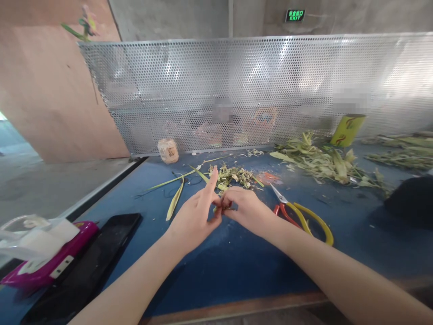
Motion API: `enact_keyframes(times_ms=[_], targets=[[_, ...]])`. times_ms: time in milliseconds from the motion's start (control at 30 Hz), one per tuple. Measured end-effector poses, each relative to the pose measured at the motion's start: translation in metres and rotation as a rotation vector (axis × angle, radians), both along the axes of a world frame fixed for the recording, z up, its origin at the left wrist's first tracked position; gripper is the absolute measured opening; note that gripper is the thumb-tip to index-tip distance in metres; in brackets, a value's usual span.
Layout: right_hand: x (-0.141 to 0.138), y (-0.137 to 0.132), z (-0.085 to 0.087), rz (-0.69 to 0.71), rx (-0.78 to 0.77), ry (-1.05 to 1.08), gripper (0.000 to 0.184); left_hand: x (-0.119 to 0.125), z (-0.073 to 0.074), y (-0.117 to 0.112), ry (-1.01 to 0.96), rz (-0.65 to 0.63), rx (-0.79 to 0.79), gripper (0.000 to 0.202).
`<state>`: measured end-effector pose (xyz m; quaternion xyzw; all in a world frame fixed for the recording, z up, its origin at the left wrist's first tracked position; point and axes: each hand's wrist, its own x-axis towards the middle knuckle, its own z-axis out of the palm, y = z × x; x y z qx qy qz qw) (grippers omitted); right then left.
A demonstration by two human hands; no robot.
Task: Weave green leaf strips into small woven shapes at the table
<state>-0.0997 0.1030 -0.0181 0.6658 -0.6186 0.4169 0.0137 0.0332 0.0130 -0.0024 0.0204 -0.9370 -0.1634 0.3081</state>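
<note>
My left hand (195, 212) and my right hand (244, 208) meet over the middle of the blue table (230, 271). Thumbs and fingertips of both are pinched together on a small greenish plant piece, mostly hidden by the fingers. The left index finger points up and away. Just beyond the hands lies a pile of dried green plant scraps (237, 175). Long green leaf strips (176, 198) stretch out to the left of it. By my right forearm rest scissors (287, 204) with red and yellow handles, their blades pointing away from me.
A black phone (111, 239) and a magenta power strip (81, 234) lie at the left. Behind stand a woven pale block (168, 150) and a perforated metal screen (203, 90). Leaf husks (314, 158), a yellow can (348, 131) and a dark object (411, 201) are at the right.
</note>
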Motion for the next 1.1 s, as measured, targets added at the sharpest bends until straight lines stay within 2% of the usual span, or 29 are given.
enact_keyframes(times_ms=[100, 233, 333, 400, 500, 600, 700, 933, 1000, 1100], targets=[[-0.001, -0.001, 0.000, -0.044, 0.040, -0.091, 0.019, 0.000, 0.001, 0.005, 0.063, -0.016, 0.052, 0.086], [-0.001, -0.002, 0.002, -0.049, 0.055, -0.153, 0.018, 0.003, 0.007, 0.010, 0.051, -0.098, 0.295, 0.084], [-0.001, -0.001, 0.003, -0.049, -0.007, -0.160, 0.019, 0.005, 0.010, 0.004, 0.137, -0.033, 0.433, 0.082], [-0.001, 0.000, 0.002, -0.052, -0.025, -0.154, 0.019, 0.006, 0.009, -0.001, 0.172, 0.088, 0.395, 0.084], [-0.002, -0.001, -0.001, -0.028, -0.051, -0.073, 0.018, 0.004, 0.006, -0.003, 0.062, 0.183, 0.305, 0.089], [-0.003, -0.003, -0.006, 0.008, -0.081, -0.006, 0.017, 0.002, 0.003, -0.001, -0.004, 0.163, 0.314, 0.086], [-0.003, -0.005, -0.007, 0.021, -0.120, -0.021, 0.018, 0.000, 0.002, 0.002, 0.029, 0.182, 0.327, 0.086], [0.001, -0.008, -0.003, -0.003, -0.107, -0.188, 0.026, -0.002, 0.001, 0.006, 0.155, 0.185, 0.272, 0.086], [0.003, -0.008, -0.001, -0.016, -0.095, -0.269, 0.026, -0.003, 0.001, 0.006, 0.197, 0.229, 0.238, 0.077], [0.004, -0.008, 0.001, -0.040, -0.068, -0.321, 0.025, -0.003, -0.001, 0.004, 0.216, 0.301, 0.181, 0.050]])
